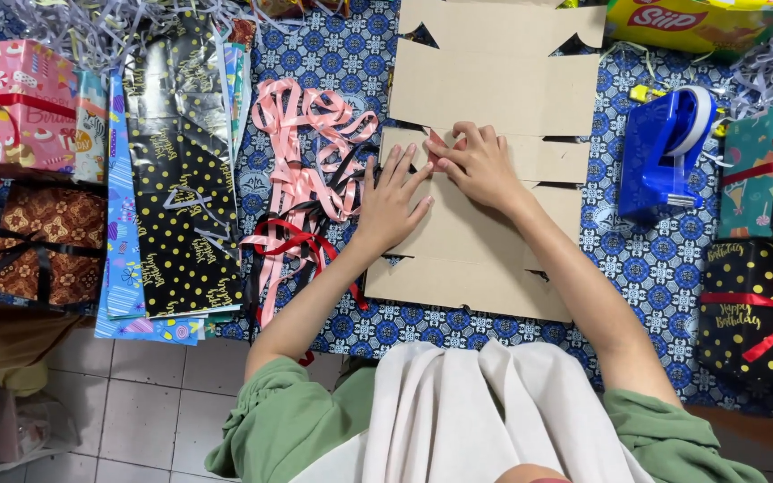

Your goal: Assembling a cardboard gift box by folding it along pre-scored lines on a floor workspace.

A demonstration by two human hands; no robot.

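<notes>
Nearest, cut off by the lower edge: green sleeves and a pale cloth [458, 411] draped over the lap, face out of view. Below the desk's near-left corner, grey floor tiles [149, 407] and a crumpled white bag, hard to make out.

On the desk [637, 268], covered in a blue patterned cloth, a flat brown cardboard box blank [485, 259] at the middle, reaching from the near edge to the far edge, top flaps cropped. Left hand [393, 201] spread flat on the blank's left part, grip released, fingers open and pressing down. Right hand [478, 165] just beside it, fingertips curled onto a fold line, pinching at a small reddish bit; too small to tell what that bit is, or whether anything is truly grasped.

Left of the blank, touching its edge: a tangle of pink, red and black ribbons [306, 179]. Further left, stacked sheets of black dotted wrapping paper [181, 179] overhanging the near edge. At the left edge, a brown wrapped gift [46, 241] with dark ribbon and a pink one [15, 107] beyond it, both partly cropped.

Right of the blank, a blue tape dispenser [668, 152]. At the right edge, black dotted gifts [758, 304] with red ribbon, cut off.

Along the far edge: shredded paper [91, 27] and a yellow-green packet [700, 22], only partly in frame.
</notes>
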